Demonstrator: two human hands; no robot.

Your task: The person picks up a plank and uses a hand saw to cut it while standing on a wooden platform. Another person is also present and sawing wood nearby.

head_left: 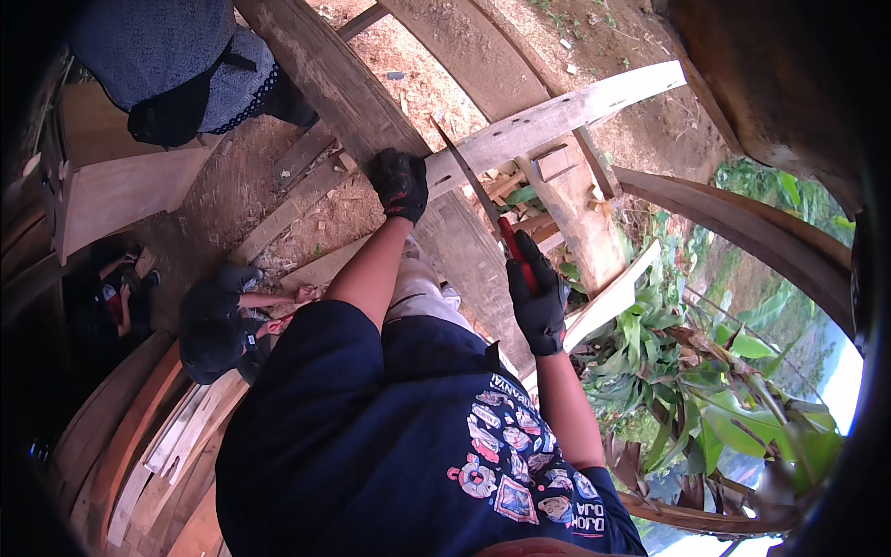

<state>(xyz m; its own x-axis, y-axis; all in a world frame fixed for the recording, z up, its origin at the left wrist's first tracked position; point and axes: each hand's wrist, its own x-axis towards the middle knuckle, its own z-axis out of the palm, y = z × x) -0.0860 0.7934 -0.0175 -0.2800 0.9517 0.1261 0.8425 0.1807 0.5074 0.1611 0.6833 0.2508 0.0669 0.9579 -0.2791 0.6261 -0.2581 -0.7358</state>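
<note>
The saw (486, 202) extends forward-left from the right hand (538, 297), which wraps its red handle. Its blade crosses the pale plank (566, 110), whose long axis runs forward-right. The left hand (399, 186), nearer the plank, lies at its left end; finger closure cannot be determined. Shirt (371, 436): printed lettering, cartoon figures.

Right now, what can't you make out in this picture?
All in the head view:
Red handle: partly covered by the right hand.
Pale plank: left end hidden by the left hand.
Long blade: any teeth too small.
Far-left person: mostly lost in shadow.
</note>
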